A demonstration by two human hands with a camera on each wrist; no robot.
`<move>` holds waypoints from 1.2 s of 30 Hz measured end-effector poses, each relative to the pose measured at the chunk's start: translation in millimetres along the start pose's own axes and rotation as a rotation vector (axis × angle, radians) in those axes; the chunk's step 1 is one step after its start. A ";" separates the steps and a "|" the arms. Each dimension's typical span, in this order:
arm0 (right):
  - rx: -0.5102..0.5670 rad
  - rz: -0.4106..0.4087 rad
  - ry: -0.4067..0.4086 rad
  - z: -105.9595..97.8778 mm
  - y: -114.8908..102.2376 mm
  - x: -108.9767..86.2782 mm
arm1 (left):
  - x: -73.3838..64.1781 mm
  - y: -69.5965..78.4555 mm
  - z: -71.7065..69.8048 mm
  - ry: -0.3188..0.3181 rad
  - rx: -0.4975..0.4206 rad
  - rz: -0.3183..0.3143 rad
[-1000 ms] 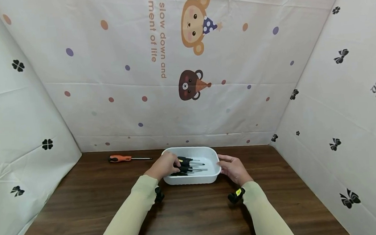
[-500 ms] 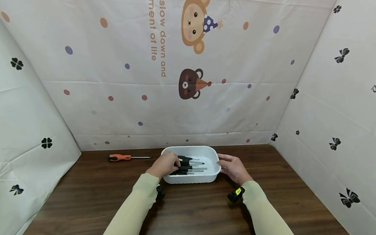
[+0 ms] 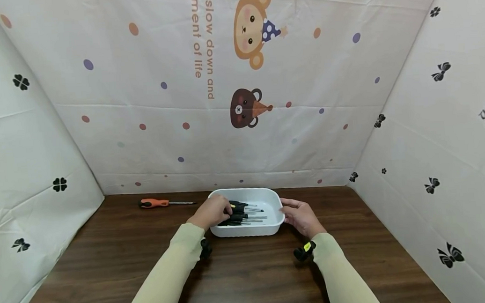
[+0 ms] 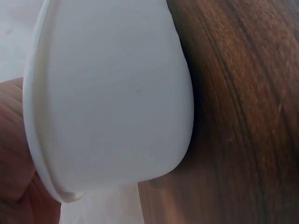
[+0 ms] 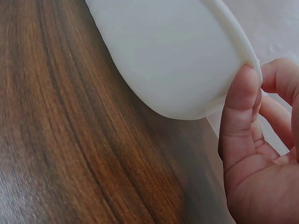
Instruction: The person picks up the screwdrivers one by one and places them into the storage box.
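Observation:
A white plastic tray (image 3: 267, 200) sits on the table, holding several screwdrivers (image 3: 246, 212) with black handles and metal shafts pointing right. My left hand (image 3: 213, 211) reaches over the tray's left end, its fingers bent down at the handles. Whether they grip one is hidden; in the left wrist view the tray wall (image 4: 112, 93) covers the fingertips. At the opposite end, my right hand (image 3: 301, 218) pinches the tray rim. The right wrist view shows its thumb (image 5: 240, 100) against the outside and the other fingers behind the rim.
An orange and black screwdriver (image 3: 155, 203) lies on the dark wooden table (image 3: 251, 277), left of the tray near the back edge. White printed cloth (image 3: 182, 141) walls off the back and both sides.
The fingers of my left hand have shifted slightly at the screwdriver handles. The tray, the right hand and the orange screwdriver stay put; the head view has tilted a little.

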State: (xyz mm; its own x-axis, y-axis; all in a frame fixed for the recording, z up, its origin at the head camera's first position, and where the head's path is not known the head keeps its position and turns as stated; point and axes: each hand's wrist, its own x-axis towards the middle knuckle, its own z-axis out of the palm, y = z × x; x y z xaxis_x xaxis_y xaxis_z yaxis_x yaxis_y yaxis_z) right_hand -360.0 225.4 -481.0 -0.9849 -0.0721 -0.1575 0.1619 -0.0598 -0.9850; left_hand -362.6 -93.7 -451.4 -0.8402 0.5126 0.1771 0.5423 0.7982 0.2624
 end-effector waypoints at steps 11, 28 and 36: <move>-0.008 -0.006 -0.003 1.6 -0.2 0.4 | -8.2 -15.9 -13.9 0.051 -0.141 -0.012; 0.000 -0.012 0.007 1.1 2.0 0.1 | -33.6 -49.5 -30.6 0.250 -0.324 -0.100; -0.022 0.001 0.016 2.3 -0.2 -1.0 | -47.3 -75.0 -37.6 0.333 -0.277 -0.136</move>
State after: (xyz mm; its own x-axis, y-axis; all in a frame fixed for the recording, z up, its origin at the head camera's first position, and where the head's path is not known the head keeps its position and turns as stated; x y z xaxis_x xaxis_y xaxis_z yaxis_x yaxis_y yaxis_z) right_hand -358.8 223.1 -480.5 -0.9857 -0.0560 -0.1592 0.1614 -0.0378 -0.9862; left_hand -363.3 -189.7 -443.7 -0.8803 0.2435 0.4070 0.4469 0.7133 0.5399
